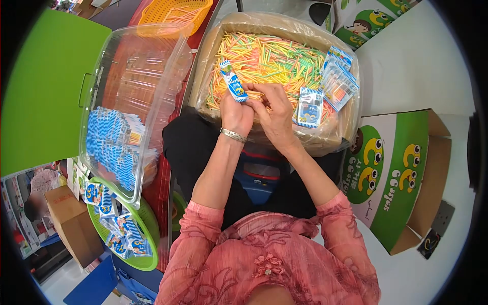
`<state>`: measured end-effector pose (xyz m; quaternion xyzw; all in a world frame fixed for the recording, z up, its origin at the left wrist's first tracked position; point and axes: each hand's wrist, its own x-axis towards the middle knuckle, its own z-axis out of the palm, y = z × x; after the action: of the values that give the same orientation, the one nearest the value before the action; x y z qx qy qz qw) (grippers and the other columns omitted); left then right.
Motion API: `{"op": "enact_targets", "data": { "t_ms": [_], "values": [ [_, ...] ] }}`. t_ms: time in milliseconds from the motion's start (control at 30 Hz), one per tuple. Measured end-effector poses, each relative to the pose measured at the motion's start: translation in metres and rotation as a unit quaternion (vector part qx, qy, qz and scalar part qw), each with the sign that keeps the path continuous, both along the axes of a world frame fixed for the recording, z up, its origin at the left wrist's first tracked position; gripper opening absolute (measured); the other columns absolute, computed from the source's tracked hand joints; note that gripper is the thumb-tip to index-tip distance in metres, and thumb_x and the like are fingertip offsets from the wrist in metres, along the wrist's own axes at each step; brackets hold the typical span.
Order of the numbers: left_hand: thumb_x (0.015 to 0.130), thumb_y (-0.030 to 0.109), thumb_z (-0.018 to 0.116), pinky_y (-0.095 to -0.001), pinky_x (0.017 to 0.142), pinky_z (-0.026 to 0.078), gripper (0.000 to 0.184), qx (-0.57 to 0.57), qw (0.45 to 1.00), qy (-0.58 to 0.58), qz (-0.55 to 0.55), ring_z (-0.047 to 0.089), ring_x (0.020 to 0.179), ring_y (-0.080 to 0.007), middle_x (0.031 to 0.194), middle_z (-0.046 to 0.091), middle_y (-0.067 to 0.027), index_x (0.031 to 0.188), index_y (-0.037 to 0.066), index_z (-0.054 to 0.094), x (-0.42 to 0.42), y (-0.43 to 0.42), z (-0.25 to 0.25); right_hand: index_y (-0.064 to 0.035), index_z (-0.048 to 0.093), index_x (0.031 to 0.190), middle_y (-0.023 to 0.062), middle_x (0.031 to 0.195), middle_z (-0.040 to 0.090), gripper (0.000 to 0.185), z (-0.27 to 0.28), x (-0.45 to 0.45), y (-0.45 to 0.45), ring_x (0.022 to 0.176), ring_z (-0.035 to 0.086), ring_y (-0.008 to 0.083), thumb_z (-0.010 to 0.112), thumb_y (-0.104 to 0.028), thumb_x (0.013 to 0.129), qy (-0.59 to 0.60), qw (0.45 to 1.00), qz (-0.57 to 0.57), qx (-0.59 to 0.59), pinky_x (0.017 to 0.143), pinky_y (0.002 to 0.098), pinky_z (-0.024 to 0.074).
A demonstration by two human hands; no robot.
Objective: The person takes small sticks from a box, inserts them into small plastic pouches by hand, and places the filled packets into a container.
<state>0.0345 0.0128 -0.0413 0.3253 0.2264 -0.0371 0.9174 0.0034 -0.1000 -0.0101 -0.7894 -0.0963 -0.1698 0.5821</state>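
A small blue-and-white candy packet (233,83) is in my left hand (237,116), lying along the fingers, which are partly hidden under it. My right hand (277,112) bends its thumb and fingers together at the packet's lower end. Both hands are over the near edge of a plastic-lined cardboard box (213,48) full of thin yellow, pink, orange and green candy sticks (269,56). On the sticks at the right lie several blue-striped packets (339,84), and one more packet (309,108) is near my right hand.
Left of the box, a clear plastic tub (147,101) holds many striped packets. A green basket (152,223) of packets sits below it, a yellow basket (203,10) of sticks above. An open green-and-white carton (386,173) stands at the right.
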Motion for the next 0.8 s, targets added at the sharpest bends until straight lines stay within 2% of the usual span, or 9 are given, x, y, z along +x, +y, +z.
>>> {"op": "enact_targets", "data": {
  "t_ms": [33, 133, 200, 233, 400, 500, 600, 667, 800],
  "values": [
    [0.101, 0.014, 0.044, -0.0384, 0.074, 0.053, 0.019, -0.006, 1.000, 0.001, -0.002, 0.062, 0.081, -0.0234, 0.093, 0.063, -0.0114, 0.094, 0.002, 0.056, 0.000, -0.001, 0.000, -0.0015, 0.066, 0.108, 0.0116, 0.096, 0.058, 0.029, 0.000, 0.000, 0.000, 0.085, 0.063, 0.0219, 0.073, -0.001, 0.080, 0.005, 1.000, -0.005, 0.007, 0.067, 0.0310, 0.0528],
    [0.101, 0.016, 0.044, -0.0402, 0.074, 0.052, 0.020, -0.053, 0.998, -0.007, -0.021, 0.062, 0.082, -0.0238, 0.095, 0.063, -0.0116, 0.095, 0.002, 0.057, 0.001, -0.004, -0.003, -0.0001, 0.069, 0.102, 0.0077, 0.097, 0.060, 0.021, -0.005, 0.000, 0.000, 0.079, 0.064, 0.0145, 0.072, 0.001, 0.081, 0.092, 0.978, 0.004, 0.186, 0.066, 0.0262, 0.0538],
    [0.101, 0.018, 0.045, -0.0415, 0.075, 0.051, 0.021, -0.121, 0.991, -0.028, -0.050, 0.062, 0.084, -0.0237, 0.095, 0.063, -0.0115, 0.096, 0.002, 0.058, 0.001, -0.005, -0.005, 0.0005, 0.070, 0.100, 0.0063, 0.098, 0.061, 0.017, -0.012, 0.002, -0.002, 0.079, 0.064, 0.0115, 0.070, 0.002, 0.083, 0.092, 0.968, -0.003, 0.231, 0.066, 0.0241, 0.0540],
    [0.102, 0.019, 0.045, -0.0414, 0.076, 0.051, 0.022, -0.111, 0.992, -0.031, -0.059, 0.061, 0.085, -0.0236, 0.095, 0.063, -0.0112, 0.097, 0.002, 0.058, 0.000, -0.005, -0.004, 0.0008, 0.071, 0.099, 0.0056, 0.099, 0.062, 0.014, -0.014, 0.003, -0.003, 0.078, 0.063, 0.0101, 0.070, 0.002, 0.084, 0.092, 0.963, -0.007, 0.254, 0.066, 0.0231, 0.0541],
    [0.102, 0.019, 0.047, -0.0410, 0.080, 0.049, 0.019, -0.052, 0.996, -0.066, -0.039, 0.062, 0.093, -0.0238, 0.096, 0.063, -0.0105, 0.099, 0.005, 0.058, -0.004, -0.008, 0.014, 0.0020, 0.070, 0.098, 0.0061, 0.095, 0.063, 0.011, -0.012, 0.003, -0.012, 0.078, 0.063, 0.0098, 0.068, 0.002, 0.087, 0.097, 0.956, 0.002, 0.278, 0.065, 0.0227, 0.0531],
    [0.104, 0.021, 0.047, -0.0379, 0.075, 0.051, 0.020, -0.015, 0.999, -0.042, 0.014, 0.065, 0.093, -0.0243, 0.096, 0.065, -0.0097, 0.099, 0.006, 0.059, -0.007, -0.014, 0.033, 0.0029, 0.069, 0.098, 0.0062, 0.089, 0.066, 0.010, -0.005, 0.005, -0.030, 0.076, 0.063, 0.0096, 0.067, 0.001, 0.088, 0.124, 0.951, -0.009, 0.285, 0.065, 0.0226, 0.0527],
    [0.105, 0.025, 0.047, -0.0328, 0.068, 0.051, 0.023, 0.102, 0.988, -0.112, -0.029, 0.068, 0.091, -0.0205, 0.090, 0.067, -0.0074, 0.099, 0.006, 0.059, -0.007, -0.010, 0.031, 0.0036, 0.069, 0.099, 0.0050, 0.082, 0.067, 0.011, 0.001, 0.010, -0.056, 0.074, 0.063, 0.0095, 0.066, -0.002, 0.091, 0.140, 0.934, -0.021, 0.329, 0.065, 0.0241, 0.0537],
    [0.105, 0.026, 0.047, -0.0270, 0.065, 0.048, 0.026, 0.222, 0.968, -0.104, -0.061, 0.065, 0.083, -0.0136, 0.085, 0.066, -0.0037, 0.099, 0.005, 0.060, -0.007, -0.011, 0.030, 0.0036, 0.069, 0.100, 0.0045, 0.083, 0.066, 0.012, 0.006, 0.015, -0.073, 0.074, 0.063, 0.0095, 0.066, -0.003, 0.091, 0.123, 0.910, -0.019, 0.396, 0.066, 0.0250, 0.0544],
    [0.104, 0.026, 0.051, -0.0204, 0.061, 0.042, 0.027, 0.386, 0.894, -0.194, -0.119, 0.054, 0.071, -0.0034, 0.078, 0.061, 0.0025, 0.098, 0.002, 0.064, -0.009, -0.019, 0.021, 0.0038, 0.069, 0.100, 0.0049, 0.084, 0.067, 0.012, 0.040, 0.027, -0.091, 0.074, 0.063, 0.0101, 0.066, -0.003, 0.091, 0.069, 0.928, -0.034, 0.366, 0.067, 0.0256, 0.0550]
  ]
}}
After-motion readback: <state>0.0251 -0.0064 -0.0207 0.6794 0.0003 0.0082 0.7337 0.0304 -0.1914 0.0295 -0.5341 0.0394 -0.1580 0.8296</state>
